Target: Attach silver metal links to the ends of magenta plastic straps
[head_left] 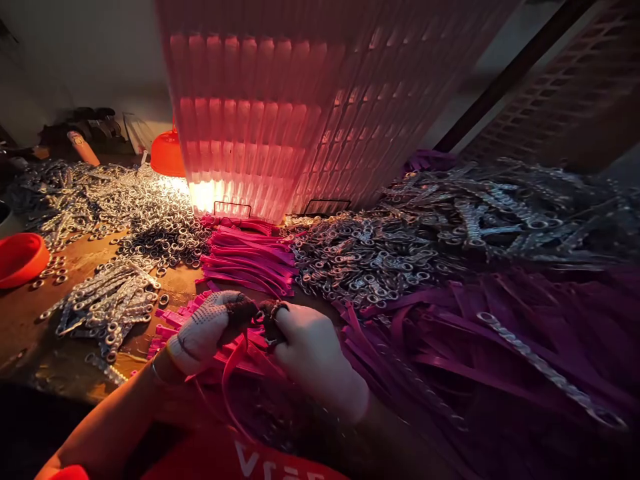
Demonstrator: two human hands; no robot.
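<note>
My left hand (203,330) and my right hand (307,347) wear white dotted gloves with dark fingertips. They meet low in the middle of the view, fingers pinched together around a pink strap (231,363) that loops down toward my body. A small metal ring seems to sit at the right fingertips, but it is too dark to be sure. Just behind the hands lies a neat stack of pink straps (250,257). More loose pink straps (173,317) lie under my left hand.
Piles of silver metal rings and clasps cover the wooden table: rings (150,213) at left, clasps (107,303) near left, a large heap (425,233) at right. Purple straps (500,340) spread right. Orange bowl (20,257), orange lamp (167,153), a ribbed plastic panel (300,113) behind.
</note>
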